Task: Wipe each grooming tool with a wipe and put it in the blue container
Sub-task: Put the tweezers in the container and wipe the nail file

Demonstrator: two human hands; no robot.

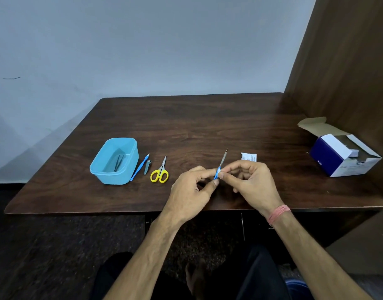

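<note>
I see my two hands close together over the front part of the brown table (pixel 207 126). My left hand (pixel 191 187) pinches the blue handle of a nail file (pixel 221 164) between thumb and finger. The file's thin metal end points up and away from me. My right hand (pixel 249 180) has its fingertips curled in and pressed on the same blue handle, right beside the left fingers. I see a bit of white there, but I cannot tell if it is a wipe.

The blue container (pixel 114 161) sits on the left side of the table. Dark tweezers (pixel 119 162) lie inside it. Just beside its right wall lies a thin blue stick tool (pixel 139 167). A small nail clipper (pixel 147 167) lies next to that. Yellow scissors (pixel 160 172) lie a little more to the right, blades pointing away.

A small white packet (pixel 248 156) lies behind my right hand. An open blue and white box (pixel 342 156) sits far right.
</note>
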